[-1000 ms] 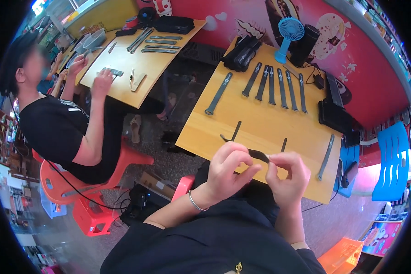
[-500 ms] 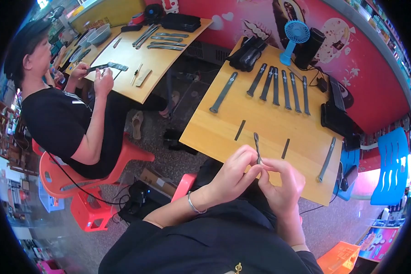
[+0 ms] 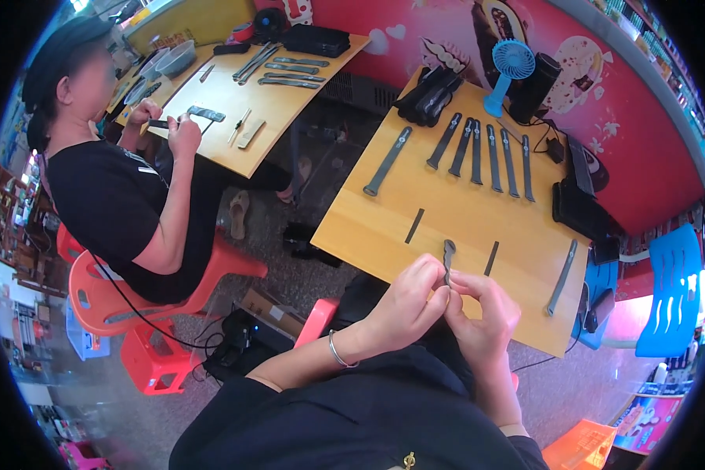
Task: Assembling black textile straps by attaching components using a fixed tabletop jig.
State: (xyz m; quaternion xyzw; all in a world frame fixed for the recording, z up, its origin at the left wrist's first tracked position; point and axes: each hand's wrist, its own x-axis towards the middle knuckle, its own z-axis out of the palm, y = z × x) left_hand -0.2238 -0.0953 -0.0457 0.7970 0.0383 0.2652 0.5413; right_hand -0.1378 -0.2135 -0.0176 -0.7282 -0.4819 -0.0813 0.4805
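A dark grey strap [image 3: 449, 251] stands up between my hands over the near edge of the wooden table [image 3: 384, 231]. My left hand [image 3: 406, 304] pinches its lower part with thumb and forefinger. Pressed against the same spot, my right hand [image 3: 482, 315] is closed on it too; its lower end is hidden by my fingers. On the tabletop, one short dark strip [image 3: 414, 226] lies left of my hands and another dark strip [image 3: 491, 258] to their right. Beyond them is a row of several dark straps [image 3: 476, 153], with a single longer strap [image 3: 388, 162] to the left.
Another strap [image 3: 562, 278] lies by the right edge. Behind stand a blue fan [image 3: 511, 63], a black cylinder [image 3: 534, 82] and a pile of bundled black straps [image 3: 429, 95]. At left, a seated co-worker [image 3: 110, 188] handles a dark strip at a second table [image 3: 247, 160].
The upper end of the strap has turned, now showing a wider, curled face. My hands keep their pinch. At the left table, the co-worker's hands have come apart from the dark piece lying there.
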